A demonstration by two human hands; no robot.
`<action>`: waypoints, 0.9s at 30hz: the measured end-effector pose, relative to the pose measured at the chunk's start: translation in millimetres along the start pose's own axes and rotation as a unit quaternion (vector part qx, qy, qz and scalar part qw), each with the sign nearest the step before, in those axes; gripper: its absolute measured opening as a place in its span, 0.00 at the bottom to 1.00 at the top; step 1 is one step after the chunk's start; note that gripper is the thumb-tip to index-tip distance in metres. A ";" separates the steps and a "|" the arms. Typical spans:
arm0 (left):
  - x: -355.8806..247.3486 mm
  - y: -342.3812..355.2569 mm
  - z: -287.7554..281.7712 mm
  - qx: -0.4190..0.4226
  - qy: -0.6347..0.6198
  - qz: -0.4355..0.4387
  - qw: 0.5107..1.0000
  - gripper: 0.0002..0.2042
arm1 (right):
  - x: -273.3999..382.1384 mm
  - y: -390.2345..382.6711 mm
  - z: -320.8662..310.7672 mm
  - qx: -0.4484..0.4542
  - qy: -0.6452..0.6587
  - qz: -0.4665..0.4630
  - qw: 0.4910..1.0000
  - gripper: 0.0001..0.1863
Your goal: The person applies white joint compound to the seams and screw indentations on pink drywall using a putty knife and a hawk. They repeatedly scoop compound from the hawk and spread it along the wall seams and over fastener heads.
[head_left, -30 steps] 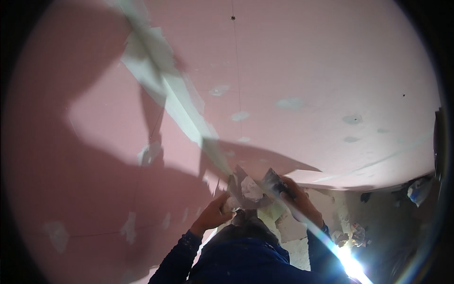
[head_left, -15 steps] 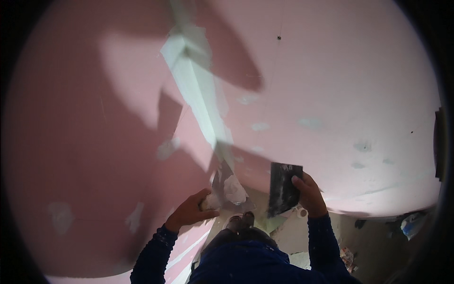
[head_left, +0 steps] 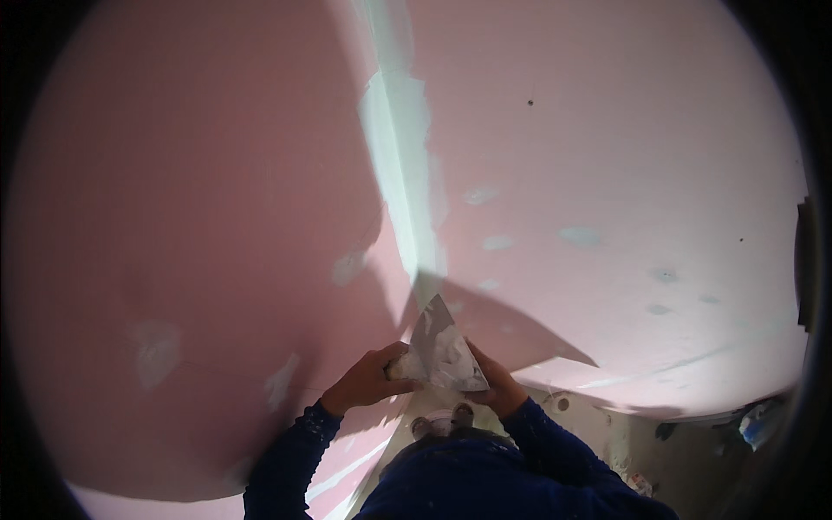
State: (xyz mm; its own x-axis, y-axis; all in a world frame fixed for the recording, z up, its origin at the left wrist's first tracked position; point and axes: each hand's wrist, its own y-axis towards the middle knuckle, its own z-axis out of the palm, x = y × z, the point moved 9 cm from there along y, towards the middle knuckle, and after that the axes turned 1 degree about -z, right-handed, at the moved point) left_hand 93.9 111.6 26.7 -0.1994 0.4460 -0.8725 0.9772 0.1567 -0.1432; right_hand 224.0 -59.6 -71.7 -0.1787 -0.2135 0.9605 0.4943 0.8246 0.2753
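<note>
My left hand (head_left: 368, 380) is closed around the pale, plaster-smeared handle of a grey metal trowel (head_left: 425, 334). The trowel's blade points up toward the corner, with white joint compound (head_left: 452, 354) on its face. Close against the blade's right edge is my right hand (head_left: 496, 380), its fingers curled. The flat black spreader it gripped half a second ago is not distinguishable now, hidden or turned edge-on at the trowel. Ahead rises an inside corner with a pale green-white band of compound (head_left: 400, 165) running down it.
Pink plasterboard walls stand to the left (head_left: 199, 234) and right (head_left: 624, 173), dotted with pale filler patches (head_left: 579, 236). Below are my shoes (head_left: 462, 414) and the dusty floor (head_left: 598, 433). A blue and white bag (head_left: 756, 425) lies at the far right.
My right hand has moved left to the trowel, and the black spreader has gone from plain sight. My left hand has shifted slightly right with the trowel. The view has turned somewhat.
</note>
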 end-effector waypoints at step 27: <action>-46.9 -49.8 -55.1 -0.019 -0.032 -0.145 0.989 0.25 | 255.4 55.6 35.7 0.352 -0.612 -0.172 0.687 0.29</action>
State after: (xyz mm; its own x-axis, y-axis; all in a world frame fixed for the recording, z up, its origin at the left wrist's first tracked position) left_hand 50.6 131.4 100.5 -0.4643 0.3219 -0.8251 0.8763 0.3025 -0.3750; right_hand 175.5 -49.6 187.5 -0.9763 -0.2143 -0.0298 -0.2136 0.9766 -0.0245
